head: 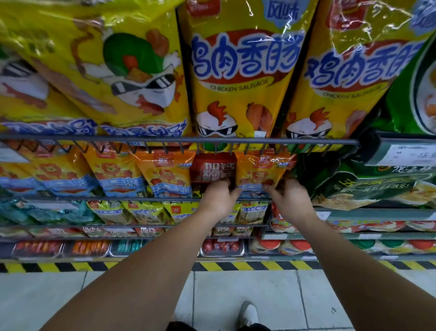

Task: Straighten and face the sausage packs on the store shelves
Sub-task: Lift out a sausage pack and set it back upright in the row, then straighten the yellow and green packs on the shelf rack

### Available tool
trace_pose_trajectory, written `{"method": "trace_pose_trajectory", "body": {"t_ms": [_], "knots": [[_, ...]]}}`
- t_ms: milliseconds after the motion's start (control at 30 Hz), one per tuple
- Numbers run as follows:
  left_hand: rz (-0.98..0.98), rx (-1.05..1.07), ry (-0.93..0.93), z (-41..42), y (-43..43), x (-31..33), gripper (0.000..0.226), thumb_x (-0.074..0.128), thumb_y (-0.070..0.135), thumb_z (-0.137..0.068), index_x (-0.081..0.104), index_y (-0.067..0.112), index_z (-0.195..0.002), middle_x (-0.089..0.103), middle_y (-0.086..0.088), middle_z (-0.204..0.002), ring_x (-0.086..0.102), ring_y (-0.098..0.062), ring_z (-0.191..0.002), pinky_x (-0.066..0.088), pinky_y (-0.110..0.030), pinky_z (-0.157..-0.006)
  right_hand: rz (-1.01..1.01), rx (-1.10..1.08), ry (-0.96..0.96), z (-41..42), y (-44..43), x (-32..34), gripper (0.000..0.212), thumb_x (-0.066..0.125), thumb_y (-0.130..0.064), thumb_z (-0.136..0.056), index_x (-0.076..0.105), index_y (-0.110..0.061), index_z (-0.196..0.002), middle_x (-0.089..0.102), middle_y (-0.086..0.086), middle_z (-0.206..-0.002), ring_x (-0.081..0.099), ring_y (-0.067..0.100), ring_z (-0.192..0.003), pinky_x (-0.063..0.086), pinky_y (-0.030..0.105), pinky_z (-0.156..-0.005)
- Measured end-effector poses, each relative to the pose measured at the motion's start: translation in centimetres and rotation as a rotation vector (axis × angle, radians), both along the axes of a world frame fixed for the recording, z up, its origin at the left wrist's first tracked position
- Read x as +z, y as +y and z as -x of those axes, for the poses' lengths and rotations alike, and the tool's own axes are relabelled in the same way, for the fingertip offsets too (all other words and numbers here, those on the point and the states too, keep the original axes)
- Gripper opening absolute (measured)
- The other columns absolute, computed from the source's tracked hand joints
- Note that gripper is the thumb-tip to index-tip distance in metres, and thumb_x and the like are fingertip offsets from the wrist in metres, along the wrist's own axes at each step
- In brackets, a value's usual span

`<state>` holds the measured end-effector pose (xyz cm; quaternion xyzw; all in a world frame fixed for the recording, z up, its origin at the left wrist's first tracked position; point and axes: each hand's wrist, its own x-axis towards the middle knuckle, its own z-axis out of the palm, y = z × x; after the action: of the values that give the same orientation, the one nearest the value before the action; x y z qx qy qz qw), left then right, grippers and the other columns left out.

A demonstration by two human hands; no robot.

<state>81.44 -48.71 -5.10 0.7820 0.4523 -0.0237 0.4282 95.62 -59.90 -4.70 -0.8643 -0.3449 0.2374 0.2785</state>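
My left hand (219, 195) grips the bottom of the red pack (212, 169) on the wire shelf (131, 198). My right hand (291, 197) curls on the orange pack (261, 168) beside it. I think lots is left: the other orange packs (117, 173) lean, and a big yellow pack (95, 59) above lies crooked.

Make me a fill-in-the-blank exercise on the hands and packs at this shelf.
1. The pack that the left hand grips at its bottom is ____ in colour.
2. The right hand reaches the neighbouring pack, which is ____.
3. The big yellow packs above say "chicken ____" in English.
4. The floor stripe below the shelves is yellow and ____.

Missing words: red; orange; sausage; black.
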Motion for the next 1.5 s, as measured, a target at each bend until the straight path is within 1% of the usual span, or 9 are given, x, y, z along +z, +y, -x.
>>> {"method": "trace_pose_trajectory", "body": {"t_ms": [233,400,500,600,733,933,1133,1267,1500], "knots": [[-0.044,0.031,-0.063,2.9,1.1,1.3,0.039,0.047,0.038,-0.102,0.058,0.008,-0.125,0.067,-0.009,-0.113,0.063,-0.027,-0.100,0.052,-0.037,-0.086,0.022,-0.078,-0.075,1.2,0.0,0.7,0.034,0.061,-0.031,-0.096,0.054,-0.005,-0.117,0.065,0.008,-0.096,0.066,0.032,-0.087,0.047,0.033,-0.067],[-0.095,0.003,-0.134,4.7,1.2,3.7,0.032,0.051,0.036,-0.101,0.060,0.013,-0.122,0.068,-0.005,-0.113,0.064,-0.025,-0.102,0.052,-0.036,-0.089,-0.051,-0.140,-0.128,2.2,-0.6,2.1,0.028,0.062,-0.027,-0.096,0.053,-0.005,-0.110,0.069,0.011,-0.088,0.060,0.023,-0.064,0.052,0.034,-0.059],[-0.185,-0.009,-0.180,5.4,0.8,5.5,0.036,0.053,0.038,-0.099,0.059,0.017,-0.127,0.064,0.003,-0.122,0.064,-0.017,-0.101,0.051,-0.032,-0.091,-0.108,-0.173,-0.166,3.1,-1.4,3.8,0.028,0.062,-0.031,-0.094,0.051,-0.009,-0.107,0.068,0.006,-0.083,0.064,0.026,-0.067,0.057,0.043,-0.062],[-0.295,0.003,-0.279,6.3,0.1,7.7,0.033,0.056,0.039,-0.097,0.063,0.020,-0.122,0.067,0.009,-0.117,0.065,-0.009,-0.095,0.052,-0.027,-0.085,-0.168,-0.186,-0.221,4.1,-2.6,5.8,0.025,0.062,-0.036,-0.094,0.051,-0.017,-0.108,0.068,-0.003,-0.086,0.067,0.024,-0.076,0.057,0.045,-0.063],[-0.440,0.019,-0.466,7.7,-1.7,10.5,0.016,0.058,0.035,-0.095,0.067,0.025,-0.103,0.067,0.017,-0.097,0.059,0.003,-0.082,0.046,-0.018,-0.070,-0.291,-0.200,-0.297,5.1,-4.2,8.6,0.023,0.062,-0.034,-0.095,0.055,-0.023,-0.115,0.061,-0.020,-0.083,0.062,0.001,-0.077,0.056,0.037,-0.064],[-0.568,0.053,-0.703,8.0,-4.2,15.6,0.012,0.057,0.034,-0.092,0.061,0.025,-0.097,0.059,0.016,-0.089,0.059,-0.004,-0.088,0.046,-0.020,-0.073,-0.569,-0.260,-0.310,5.4,-6.0,14.4,0.021,0.064,-0.027,-0.094,0.056,-0.022,-0.113,0.062,-0.022,-0.089,0.061,-0.001,-0.080,0.054,0.037,-0.066],[-0.651,0.150,-0.685,6.6,-5.2,20.0,0.048,0.060,0.039,-0.093,0.044,0.018,-0.133,0.045,0.010,-0.127,0.044,-0.001,-0.118,0.032,-0.005,-0.095,-0.829,-0.242,-0.280,4.3,-5.8,20.3,0.031,0.067,-0.019,-0.092,0.050,-0.019,-0.117,0.060,-0.015,-0.101,0.061,0.002,-0.092,0.053,0.028,-0.075],[-0.637,0.197,-0.536,5.8,-6.0,21.1,0.081,0.058,0.049,-0.090,0.014,0.020,-0.152,0.021,0.005,-0.152,0.032,-0.016,-0.138,0.032,-0.024,-0.104,-0.802,-0.211,-0.287,3.0,-5.2,22.5,0.048,0.068,-0.026,-0.090,0.045,-0.015,-0.130,0.055,-0.015,-0.111,0.057,0.002,-0.103,0.051,0.026,-0.088],[-0.630,0.253,-0.445,5.2,-6.2,22.3,0.096,0.059,0.053,-0.089,-0.006,0.026,-0.154,0.008,0.003,-0.162,0.036,-0.022,-0.140,0.042,-0.036,-0.106,-0.624,-0.142,-0.322,1.3,-3.6,24.2,0.084,0.076,-0.040,-0.083,0.029,-0.013,-0.147,0.049,-0.002,-0.138,0.047,0.007,-0.119,0.037,0.021,-0.094]]}}
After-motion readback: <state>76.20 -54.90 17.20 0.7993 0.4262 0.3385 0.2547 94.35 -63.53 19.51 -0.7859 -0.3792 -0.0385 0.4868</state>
